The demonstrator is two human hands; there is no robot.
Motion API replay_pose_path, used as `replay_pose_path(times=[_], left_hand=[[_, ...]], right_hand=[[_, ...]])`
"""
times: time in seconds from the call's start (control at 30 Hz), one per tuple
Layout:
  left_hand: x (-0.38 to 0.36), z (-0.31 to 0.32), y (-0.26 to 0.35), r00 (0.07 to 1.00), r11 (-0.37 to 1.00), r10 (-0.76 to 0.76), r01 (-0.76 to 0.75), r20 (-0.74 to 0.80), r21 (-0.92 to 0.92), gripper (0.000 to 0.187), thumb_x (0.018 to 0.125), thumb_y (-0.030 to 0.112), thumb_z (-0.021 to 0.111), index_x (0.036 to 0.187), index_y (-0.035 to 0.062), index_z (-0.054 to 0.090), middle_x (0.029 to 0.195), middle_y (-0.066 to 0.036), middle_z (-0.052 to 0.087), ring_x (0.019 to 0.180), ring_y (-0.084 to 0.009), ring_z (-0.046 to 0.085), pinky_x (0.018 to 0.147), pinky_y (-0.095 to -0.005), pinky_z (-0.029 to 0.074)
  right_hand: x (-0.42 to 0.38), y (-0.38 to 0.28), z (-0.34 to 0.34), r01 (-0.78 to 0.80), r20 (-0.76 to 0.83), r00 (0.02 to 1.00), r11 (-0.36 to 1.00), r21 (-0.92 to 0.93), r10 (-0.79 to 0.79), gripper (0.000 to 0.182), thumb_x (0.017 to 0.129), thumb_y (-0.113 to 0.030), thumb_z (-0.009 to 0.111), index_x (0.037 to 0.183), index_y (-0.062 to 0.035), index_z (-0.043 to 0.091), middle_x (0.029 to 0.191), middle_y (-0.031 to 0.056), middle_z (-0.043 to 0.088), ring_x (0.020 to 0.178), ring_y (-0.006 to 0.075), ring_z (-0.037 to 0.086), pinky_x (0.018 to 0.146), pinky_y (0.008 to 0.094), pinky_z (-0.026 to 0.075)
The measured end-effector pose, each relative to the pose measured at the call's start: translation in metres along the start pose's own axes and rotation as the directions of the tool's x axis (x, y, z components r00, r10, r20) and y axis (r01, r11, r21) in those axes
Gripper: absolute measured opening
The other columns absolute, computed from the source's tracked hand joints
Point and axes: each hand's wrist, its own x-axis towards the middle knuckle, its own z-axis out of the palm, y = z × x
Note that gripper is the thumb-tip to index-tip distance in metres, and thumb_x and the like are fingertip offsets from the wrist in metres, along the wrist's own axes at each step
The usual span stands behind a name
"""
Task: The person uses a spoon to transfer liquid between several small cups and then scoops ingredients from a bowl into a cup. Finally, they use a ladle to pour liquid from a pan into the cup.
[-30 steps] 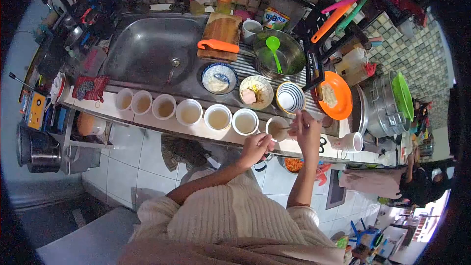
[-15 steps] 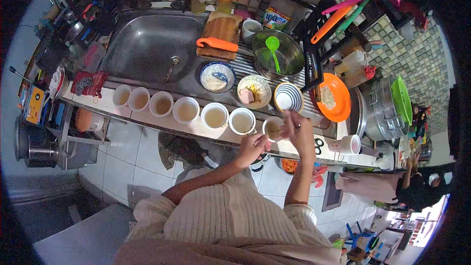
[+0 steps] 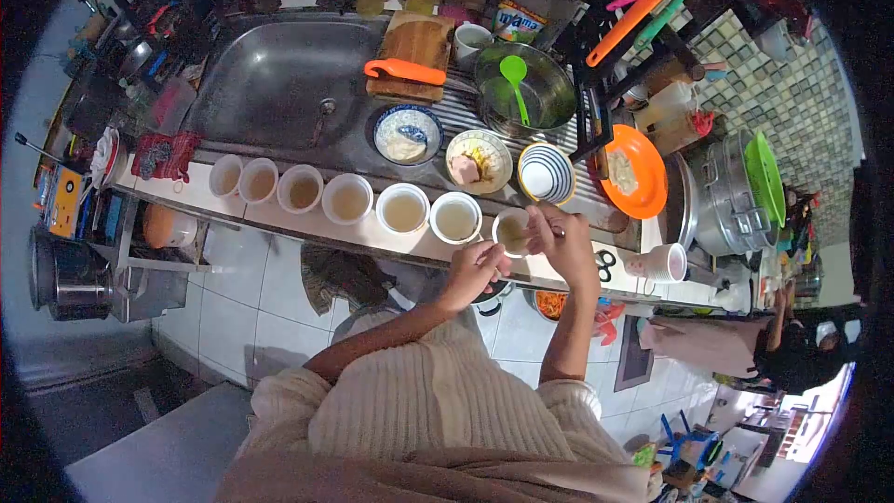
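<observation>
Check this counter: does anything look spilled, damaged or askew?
Nothing looks plainly spilled or damaged; the seven cups stand in a row. Slightly askew, perhaps: the orange utensil lies crosswise on the wooden board, poking past one edge.

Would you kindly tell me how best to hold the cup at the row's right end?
Probably with the left hand from the near left, fingers around the upper wall of the cup: it stands upright, open and apparently part-filled, so needs keeping level, and the right hand occupies its right side.
</observation>
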Motion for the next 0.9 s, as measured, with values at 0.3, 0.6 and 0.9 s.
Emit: replay_pose_path(times=[0.3, 0.6, 0.9], left_hand=[[0.003, 0.002, -0.004, 1.0, 0.999, 0.018, -0.018, -0.012, -0.03, 0.029, 0.089, 0.028, 0.045, 0.085, 0.0027, 0.058, 0.068, -0.002, 0.059, 0.05, -0.0043, 0.049, 0.04, -0.0185, 0.042], [-0.024, -0.029, -0.009, 0.965, 0.992, -0.119, 0.103, 0.234, 0.079, 0.032, 0.089, 0.035, 0.047, 0.097, 0.0052, 0.055, 0.078, 0.0, 0.058, 0.063, -0.0045, 0.05, 0.05, -0.0171, 0.041], [-0.053, -0.073, 0.012, 0.976, 0.921, -0.196, 0.15, -0.097, -0.359, 0.018, 0.085, 0.028, 0.056, 0.095, 0.0128, 0.056, 0.083, 0.004, 0.056, 0.065, -0.0021, 0.047, 0.05, -0.0167, 0.039]], right_hand=[[-0.013, -0.006, 0.0, 0.009, -0.083, 0.997, 1.0, -0.014, -0.01, 0.022, 0.087, -0.015, 0.051, 0.076, 0.0031, 0.057, 0.057, 0.0077, 0.06, 0.048, 0.0132, 0.06, 0.043, 0.0232, 0.046], [-0.064, -0.012, -0.029, 0.081, -0.437, 0.899, 0.989, 0.126, -0.017, 0.016, 0.083, -0.007, 0.052, 0.071, 0.0002, 0.061, 0.055, 0.0063, 0.06, 0.045, 0.0112, 0.058, 0.043, 0.0212, 0.042], [-0.059, -0.012, -0.015, 0.067, -0.607, 0.768, 0.918, 0.39, 0.202, 0.034, 0.093, -0.021, 0.038, 0.071, 0.0031, 0.049, 0.058, 0.0167, 0.059, 0.037, 0.017, 0.053, 0.034, 0.0227, 0.04]])
